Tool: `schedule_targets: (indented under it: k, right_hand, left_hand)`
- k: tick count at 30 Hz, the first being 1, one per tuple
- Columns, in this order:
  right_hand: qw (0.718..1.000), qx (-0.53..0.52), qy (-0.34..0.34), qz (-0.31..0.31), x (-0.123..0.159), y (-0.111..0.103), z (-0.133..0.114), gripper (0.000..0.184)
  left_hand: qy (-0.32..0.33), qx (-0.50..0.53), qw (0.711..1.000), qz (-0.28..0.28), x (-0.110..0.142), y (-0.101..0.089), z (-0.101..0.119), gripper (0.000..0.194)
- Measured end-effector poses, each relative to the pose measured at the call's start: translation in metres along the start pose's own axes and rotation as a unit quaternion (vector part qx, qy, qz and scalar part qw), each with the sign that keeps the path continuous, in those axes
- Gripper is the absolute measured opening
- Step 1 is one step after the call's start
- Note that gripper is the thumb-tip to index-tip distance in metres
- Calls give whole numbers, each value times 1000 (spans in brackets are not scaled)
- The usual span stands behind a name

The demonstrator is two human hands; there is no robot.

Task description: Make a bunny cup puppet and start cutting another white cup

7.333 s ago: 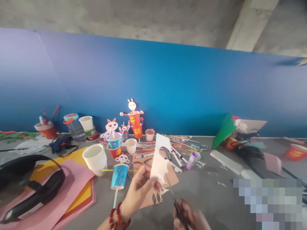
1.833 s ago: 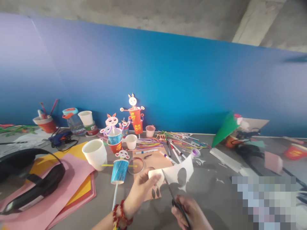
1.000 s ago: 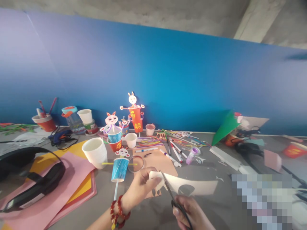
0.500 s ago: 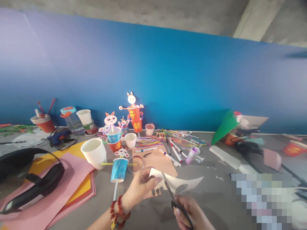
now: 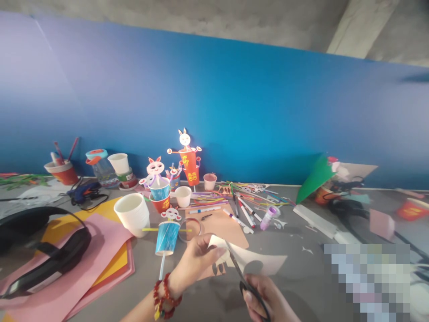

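My left hand, with red beads at the wrist, pinches a sheet of white paper by its left end. In my right hand is a pair of black-handled scissors, whose blades lie across the paper close to my left fingertips. Whether the blades are apart I cannot tell. Beneath the paper lies a light-brown sheet with markers on it. Left of my hands a blue paper cup stands upside down on a straw, carrying a small white animal face.
Left are a white mug, black headphones and stacked coloured paper. Behind stand a red cup figure, another cup figure and coloured sticks. A purple-capped glue tube and paper scraps lie right.
The free right end of the white paper has shifted slightly. Both hands hold nearly the same position, with the scissors still at the paper.
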State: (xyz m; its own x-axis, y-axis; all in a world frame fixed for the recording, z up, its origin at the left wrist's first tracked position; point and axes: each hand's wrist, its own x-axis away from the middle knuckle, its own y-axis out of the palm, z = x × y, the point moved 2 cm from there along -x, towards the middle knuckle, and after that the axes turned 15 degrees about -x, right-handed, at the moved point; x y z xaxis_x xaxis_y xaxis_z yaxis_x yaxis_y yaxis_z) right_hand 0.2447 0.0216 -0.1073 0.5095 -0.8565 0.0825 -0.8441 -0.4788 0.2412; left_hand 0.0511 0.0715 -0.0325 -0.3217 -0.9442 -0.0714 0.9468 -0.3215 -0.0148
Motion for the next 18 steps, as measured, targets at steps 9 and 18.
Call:
schedule_targets:
  k: [9, 18]
  right_hand:
    - [1000, -9, 13, 8, 3, -7, 1, 62]
    - [999, 34, 9, -6, 6, -4, -10, 59]
  left_hand:
    - [3, 6, 1000, -13, -1, 1, -4, 24]
    - [14, -2, 1000, 1, -2, 1, -6, 25]
